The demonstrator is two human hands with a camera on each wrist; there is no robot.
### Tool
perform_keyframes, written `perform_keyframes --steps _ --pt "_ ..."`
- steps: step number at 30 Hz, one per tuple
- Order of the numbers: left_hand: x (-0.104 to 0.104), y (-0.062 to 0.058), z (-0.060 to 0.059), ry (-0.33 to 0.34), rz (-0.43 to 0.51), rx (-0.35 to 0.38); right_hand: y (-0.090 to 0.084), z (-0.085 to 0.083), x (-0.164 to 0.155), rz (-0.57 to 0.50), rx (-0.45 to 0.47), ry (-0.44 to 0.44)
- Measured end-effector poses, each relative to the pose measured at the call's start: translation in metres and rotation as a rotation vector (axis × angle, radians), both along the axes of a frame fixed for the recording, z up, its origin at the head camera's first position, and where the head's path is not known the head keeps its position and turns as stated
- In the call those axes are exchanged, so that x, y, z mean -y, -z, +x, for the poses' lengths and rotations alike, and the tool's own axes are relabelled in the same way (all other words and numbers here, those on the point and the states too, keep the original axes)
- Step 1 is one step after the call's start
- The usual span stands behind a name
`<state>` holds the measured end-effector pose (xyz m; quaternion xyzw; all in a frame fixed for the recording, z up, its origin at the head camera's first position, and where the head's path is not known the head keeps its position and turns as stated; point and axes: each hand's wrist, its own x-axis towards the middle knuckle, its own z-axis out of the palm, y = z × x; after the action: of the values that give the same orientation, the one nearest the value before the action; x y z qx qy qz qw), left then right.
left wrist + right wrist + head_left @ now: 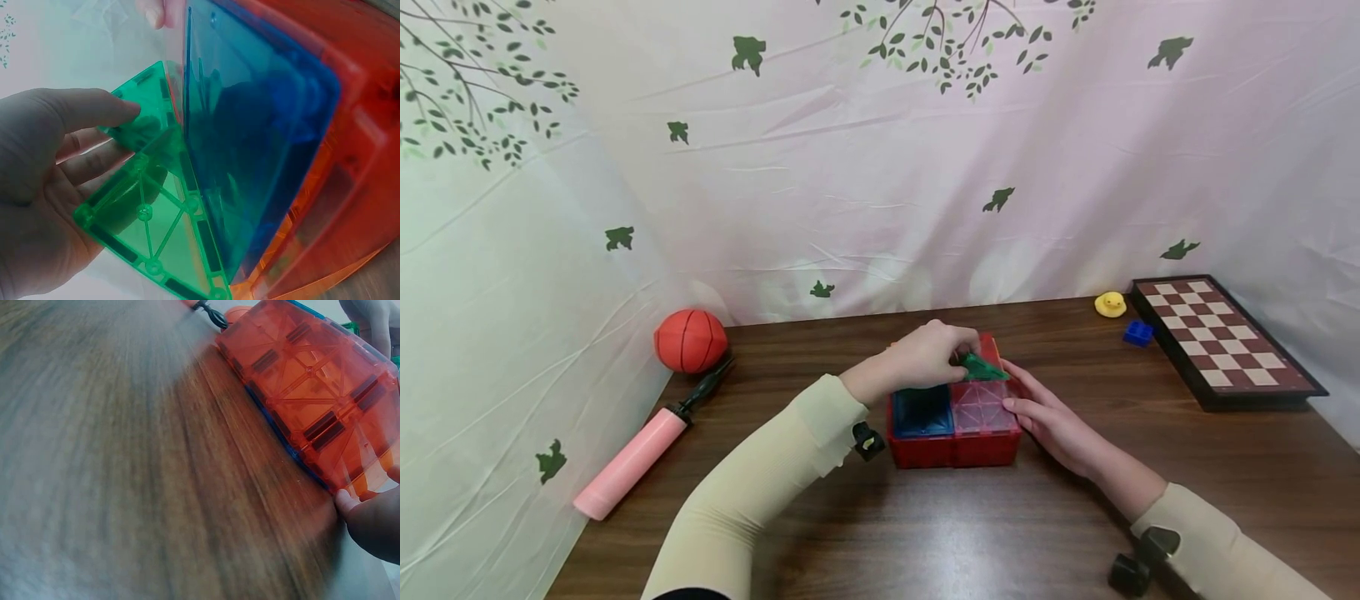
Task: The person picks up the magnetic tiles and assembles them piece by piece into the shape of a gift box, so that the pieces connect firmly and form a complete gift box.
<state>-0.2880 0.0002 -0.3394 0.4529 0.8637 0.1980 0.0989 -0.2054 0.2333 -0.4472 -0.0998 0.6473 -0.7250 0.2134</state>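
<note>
Pinching a green triangle over the tile box

Your left hand [925, 354] pinches a green triangular magnetic tile [981, 367] between thumb and fingers, holding it at the far top edge of the red tile box [953, 447]. In the left wrist view the triangle lies against a blue square tile [250, 144], with orange-red panels behind it. The box sits near the middle of the worktop [925, 533], its top showing a blue square on your left and a pink square tile [981, 407] on your right. Your right hand [1052, 417] rests flat against the box's right side, fingers straight and together.

Well apart on the left lie an orange mini basketball [690, 340] and a pink ball pump [632, 460]. On the far right stand a yellow rubber duck [1109, 304], a blue building brick [1138, 332] and a chessboard [1221, 342].
</note>
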Motion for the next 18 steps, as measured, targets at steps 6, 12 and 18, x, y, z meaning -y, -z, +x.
perform_keyframes --steps 6,12,18 --pt "0.025 -0.004 0.002 -0.128 0.162 0.004 0.0 0.001 0.001 0.001 0.006 0.005" --pt "0.076 0.019 0.026 -0.539 0.457 0.069 -0.001 0.007 0.005 0.006 0.01 0.023" --pt "0.101 0.069 0.059 -0.632 0.583 0.509 0.0 0.01 0.005 0.006 -0.005 0.037"
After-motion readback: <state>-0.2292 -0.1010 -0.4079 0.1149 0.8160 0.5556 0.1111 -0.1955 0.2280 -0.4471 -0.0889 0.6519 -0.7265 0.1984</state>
